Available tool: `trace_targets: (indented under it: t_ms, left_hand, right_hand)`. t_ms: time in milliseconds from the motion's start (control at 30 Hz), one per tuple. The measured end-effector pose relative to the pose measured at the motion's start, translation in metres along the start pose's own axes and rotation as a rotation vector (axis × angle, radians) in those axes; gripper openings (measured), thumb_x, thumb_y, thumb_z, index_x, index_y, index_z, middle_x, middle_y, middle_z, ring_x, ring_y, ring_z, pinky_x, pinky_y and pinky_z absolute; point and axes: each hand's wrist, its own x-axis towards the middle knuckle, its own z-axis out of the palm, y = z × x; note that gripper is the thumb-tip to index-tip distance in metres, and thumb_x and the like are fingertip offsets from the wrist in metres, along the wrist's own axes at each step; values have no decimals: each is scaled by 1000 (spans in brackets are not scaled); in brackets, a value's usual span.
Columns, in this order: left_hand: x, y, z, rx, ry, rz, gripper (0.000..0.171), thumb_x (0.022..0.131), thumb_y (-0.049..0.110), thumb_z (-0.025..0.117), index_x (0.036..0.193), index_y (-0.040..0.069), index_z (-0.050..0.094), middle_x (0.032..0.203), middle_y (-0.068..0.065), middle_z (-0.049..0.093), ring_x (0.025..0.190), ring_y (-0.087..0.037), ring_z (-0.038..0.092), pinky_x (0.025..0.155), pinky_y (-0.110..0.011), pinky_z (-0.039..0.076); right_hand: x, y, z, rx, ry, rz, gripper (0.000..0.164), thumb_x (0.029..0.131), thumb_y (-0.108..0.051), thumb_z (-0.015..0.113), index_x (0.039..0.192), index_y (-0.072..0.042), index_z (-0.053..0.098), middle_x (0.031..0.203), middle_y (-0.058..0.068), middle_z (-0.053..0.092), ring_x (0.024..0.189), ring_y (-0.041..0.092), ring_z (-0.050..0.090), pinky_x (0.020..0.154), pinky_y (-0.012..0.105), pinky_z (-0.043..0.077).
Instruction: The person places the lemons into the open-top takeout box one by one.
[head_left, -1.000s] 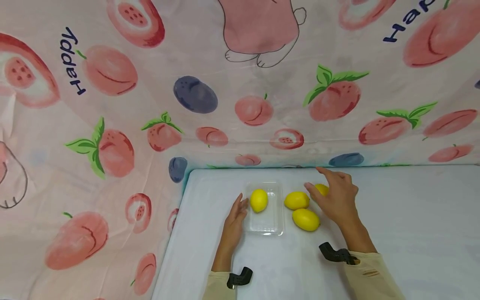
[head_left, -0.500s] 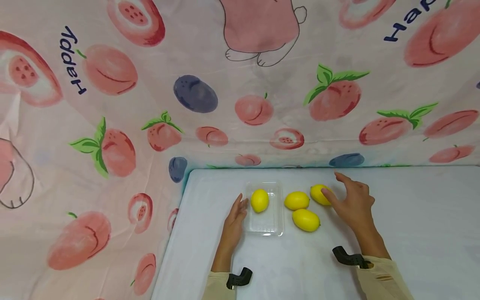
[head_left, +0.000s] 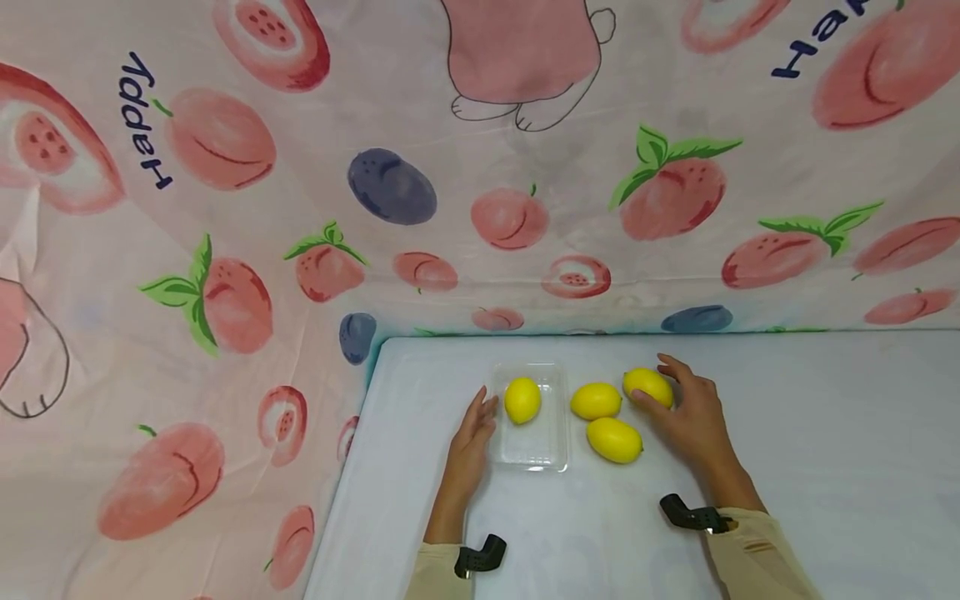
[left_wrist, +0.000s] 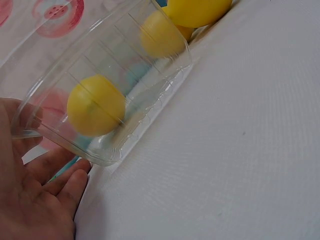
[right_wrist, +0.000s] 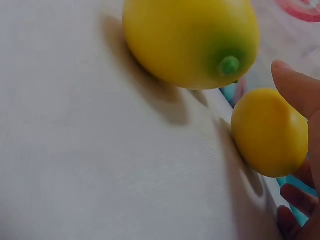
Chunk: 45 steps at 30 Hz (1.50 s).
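My right hand (head_left: 693, 417) is around a yellow lemon (head_left: 649, 388) at the far right of the group. Its thumb overlaps the lemon's near side, and the forefinger reaches past the far side, spread apart from the thumb. In the right wrist view that lemon (right_wrist: 267, 135) sits between thumb and fingers, behind a nearer lemon (right_wrist: 192, 40). My left hand (head_left: 468, 446), fingers extended, stands at the left side of a clear plastic box (head_left: 532, 450). In the left wrist view the fingertips (left_wrist: 80, 177) are right at the box's wall. One lemon (head_left: 522, 401) lies in the box.
Two more lemons lie between the box and my right hand, one behind (head_left: 596, 402) and one in front (head_left: 614, 440). A fruit-print cloth (head_left: 450, 225) rises behind the white table (head_left: 847, 442) and along its left side.
My right hand first moved right, off the far lemon, then came back left so thumb and forefinger stand around it. The left hand and box have stayed put.
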Motion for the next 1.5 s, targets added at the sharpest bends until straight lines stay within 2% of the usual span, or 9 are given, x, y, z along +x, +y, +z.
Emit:
trace_targets:
  t_ms: [367, 833, 1133, 1233, 1400, 1500]
  left_hand:
    - [3, -1, 1, 0, -10, 2, 55, 108, 26, 44, 161, 30, 31, 155, 5, 51, 144, -23, 48, 124, -53, 30]
    - [3, 2, 3, -5, -2, -4, 55, 108, 22, 44, 161, 29, 32, 155, 1, 51, 144, -25, 48, 123, -54, 30]
    - [-5, 2, 0, 10, -13, -48, 54, 108, 25, 44, 161, 31, 32, 156, 1, 51, 145, -26, 47, 123, -55, 30]
    - [-8, 3, -2, 14, -24, -42, 54, 108, 26, 45, 160, 31, 33, 156, 0, 51, 145, -27, 47, 123, -56, 29]
    - [-3, 4, -2, 7, -20, -17, 53, 109, 27, 45, 160, 31, 33, 155, 4, 51, 145, -24, 46, 124, -55, 28]
    - [-1, 2, -1, 9, -13, -26, 53, 109, 26, 45, 160, 32, 33, 155, 4, 51, 146, -23, 46, 124, -54, 28]
  right_hand:
    - [5, 11, 6, 13, -13, -24, 84, 87, -49, 78, 153, -12, 44, 141, 25, 58, 124, 47, 45, 103, 65, 35]
    - [7, 12, 6, -47, -21, 12, 85, 85, -53, 78, 153, -13, 45, 142, 24, 57, 124, 46, 43, 99, 65, 38]
    - [-9, 15, 9, -69, -36, 21, 77, 89, -57, 72, 149, -15, 50, 138, 23, 57, 124, 45, 44, 96, 64, 40]
    - [-15, 14, 9, -66, -17, 12, 75, 88, -53, 76, 146, -12, 52, 135, 23, 60, 121, 45, 46, 93, 63, 40]
    - [-9, 12, 9, -75, 25, -3, 75, 89, -54, 75, 146, -12, 52, 134, 22, 61, 120, 45, 46, 92, 61, 40]
    - [-6, 13, 10, -73, 15, 8, 75, 90, -55, 73, 147, -11, 51, 136, 22, 59, 121, 44, 46, 93, 61, 40]
